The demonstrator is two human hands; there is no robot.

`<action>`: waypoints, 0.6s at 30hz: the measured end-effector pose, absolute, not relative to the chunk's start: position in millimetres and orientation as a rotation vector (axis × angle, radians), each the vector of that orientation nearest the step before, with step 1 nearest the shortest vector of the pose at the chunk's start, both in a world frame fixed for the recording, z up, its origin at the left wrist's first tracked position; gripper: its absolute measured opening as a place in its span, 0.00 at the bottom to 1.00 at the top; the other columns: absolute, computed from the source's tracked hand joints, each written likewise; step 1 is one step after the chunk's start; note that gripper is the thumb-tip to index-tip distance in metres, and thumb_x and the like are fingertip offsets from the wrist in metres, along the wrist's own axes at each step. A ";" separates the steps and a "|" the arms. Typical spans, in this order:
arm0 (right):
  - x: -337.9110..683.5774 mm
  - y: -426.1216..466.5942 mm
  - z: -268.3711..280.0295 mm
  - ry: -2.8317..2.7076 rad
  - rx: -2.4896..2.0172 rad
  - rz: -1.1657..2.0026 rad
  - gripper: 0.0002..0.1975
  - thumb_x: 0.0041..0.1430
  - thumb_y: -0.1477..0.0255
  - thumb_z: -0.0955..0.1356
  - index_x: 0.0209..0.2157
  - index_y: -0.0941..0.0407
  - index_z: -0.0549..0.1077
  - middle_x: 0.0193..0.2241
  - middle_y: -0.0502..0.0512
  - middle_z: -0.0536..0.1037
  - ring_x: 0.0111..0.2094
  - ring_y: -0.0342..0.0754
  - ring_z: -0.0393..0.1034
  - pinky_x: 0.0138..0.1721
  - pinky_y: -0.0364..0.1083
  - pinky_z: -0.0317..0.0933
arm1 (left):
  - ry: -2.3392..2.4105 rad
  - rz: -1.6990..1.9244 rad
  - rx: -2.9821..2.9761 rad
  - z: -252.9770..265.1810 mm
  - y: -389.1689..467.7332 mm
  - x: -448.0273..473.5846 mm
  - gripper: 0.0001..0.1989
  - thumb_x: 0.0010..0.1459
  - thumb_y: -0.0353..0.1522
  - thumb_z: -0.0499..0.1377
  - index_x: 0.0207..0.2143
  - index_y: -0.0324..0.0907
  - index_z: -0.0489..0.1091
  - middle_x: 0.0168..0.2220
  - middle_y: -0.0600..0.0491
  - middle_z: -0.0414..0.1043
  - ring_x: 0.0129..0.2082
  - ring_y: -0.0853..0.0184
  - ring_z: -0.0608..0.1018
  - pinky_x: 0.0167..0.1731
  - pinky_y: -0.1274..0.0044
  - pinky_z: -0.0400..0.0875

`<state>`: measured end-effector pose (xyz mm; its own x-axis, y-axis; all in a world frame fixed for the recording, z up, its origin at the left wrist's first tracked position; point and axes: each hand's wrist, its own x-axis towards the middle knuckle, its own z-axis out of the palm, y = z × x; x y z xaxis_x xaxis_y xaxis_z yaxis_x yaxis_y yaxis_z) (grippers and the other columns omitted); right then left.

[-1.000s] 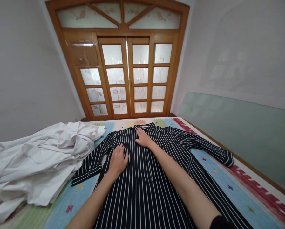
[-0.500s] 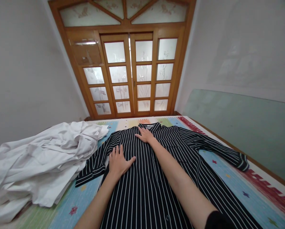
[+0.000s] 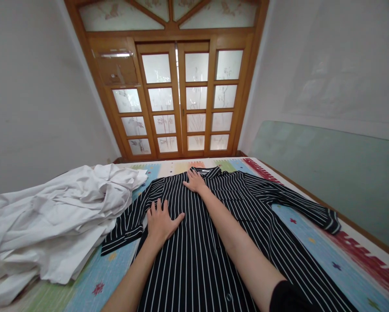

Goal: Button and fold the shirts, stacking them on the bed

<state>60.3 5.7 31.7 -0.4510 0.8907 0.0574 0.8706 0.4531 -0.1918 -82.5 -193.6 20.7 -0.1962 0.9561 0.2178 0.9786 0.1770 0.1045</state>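
A black shirt with white stripes (image 3: 194, 255) lies spread out, front up, with its collar at the far end and its sleeves out to both sides. My left hand (image 3: 161, 223) rests on the left side of its chest, palm down with the fingers spread. Farther up, close to the collar (image 3: 211, 172), my right hand (image 3: 195, 182) lies flat on the cloth, fingers apart. Neither hand grips the fabric. The lower hem runs out of view at the bottom.
A crumpled heap of white cloth (image 3: 67, 216) lies to the left of the shirt. Beneath both is a colourful patterned bedspread (image 3: 318, 240). A pale green panel (image 3: 324, 169) stands along the right wall, and wooden glazed doors (image 3: 178, 99) are beyond the far edge.
My right hand has shifted slightly left and away from me, up toward the collar. My left hand has barely moved. The shirt lies almost the same.
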 end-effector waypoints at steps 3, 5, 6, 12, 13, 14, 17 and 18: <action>60.2 11.1 31.1 -2.642 -1.505 0.216 0.35 0.68 0.57 0.50 0.69 0.63 0.49 0.70 0.59 0.45 0.70 0.58 0.35 0.67 0.57 0.31 | -2.331 -0.337 -1.954 19.6 -192.5 -83.1 0.46 0.56 0.58 0.48 0.64 0.33 0.59 0.67 0.33 0.52 0.67 0.38 0.54 0.61 0.53 0.48; 60.1 12.4 31.7 -2.653 -1.521 0.219 0.34 0.68 0.57 0.50 0.69 0.61 0.48 0.70 0.57 0.45 0.70 0.58 0.35 0.67 0.59 0.31 | -2.327 -0.337 -1.965 19.4 -191.7 -83.2 0.45 0.56 0.58 0.48 0.65 0.34 0.58 0.68 0.34 0.51 0.67 0.37 0.53 0.61 0.52 0.48; 60.1 11.7 32.4 -2.659 -1.526 0.215 0.34 0.68 0.57 0.50 0.69 0.60 0.48 0.70 0.57 0.45 0.70 0.58 0.36 0.67 0.59 0.31 | -2.327 -0.335 -1.968 19.4 -191.3 -83.2 0.45 0.57 0.58 0.48 0.65 0.34 0.58 0.68 0.34 0.51 0.67 0.37 0.53 0.61 0.52 0.48; 59.8 -9.9 34.3 -2.403 -1.587 -0.079 0.37 0.66 0.58 0.55 0.68 0.68 0.51 0.70 0.65 0.45 0.70 0.62 0.32 0.67 0.60 0.25 | -2.329 -0.294 -1.948 21.5 -191.0 -81.8 0.41 0.59 0.56 0.48 0.64 0.36 0.59 0.68 0.38 0.52 0.67 0.40 0.54 0.62 0.55 0.49; 59.9 -14.0 33.7 -2.284 -1.649 -0.136 0.38 0.65 0.57 0.55 0.68 0.69 0.50 0.70 0.67 0.43 0.70 0.65 0.31 0.66 0.62 0.22 | -2.331 -0.289 -1.933 22.0 -191.3 -81.3 0.40 0.59 0.55 0.48 0.64 0.37 0.60 0.68 0.39 0.52 0.67 0.41 0.54 0.62 0.56 0.49; 60.2 -17.3 32.7 -2.167 -1.729 -0.158 0.40 0.65 0.56 0.56 0.68 0.71 0.49 0.70 0.69 0.40 0.70 0.68 0.29 0.65 0.64 0.20 | -2.335 -0.285 -1.922 22.6 -191.6 -80.9 0.39 0.60 0.54 0.47 0.64 0.37 0.60 0.68 0.39 0.53 0.67 0.41 0.54 0.62 0.56 0.50; 64.1 -20.3 29.1 -1.919 -2.016 0.026 0.44 0.64 0.53 0.56 0.68 0.73 0.46 0.69 0.76 0.38 0.68 0.75 0.29 0.62 0.70 0.18 | -2.344 -0.270 -1.919 24.6 -192.8 -79.9 0.38 0.61 0.53 0.47 0.64 0.36 0.60 0.68 0.39 0.54 0.67 0.42 0.55 0.62 0.56 0.51; 66.7 -19.1 28.2 -1.899 -2.075 0.126 0.45 0.63 0.51 0.56 0.68 0.73 0.46 0.69 0.78 0.39 0.68 0.76 0.29 0.62 0.71 0.19 | -2.341 -0.266 -1.924 25.4 -193.2 -79.7 0.38 0.61 0.53 0.47 0.64 0.36 0.60 0.68 0.39 0.54 0.67 0.42 0.55 0.62 0.56 0.51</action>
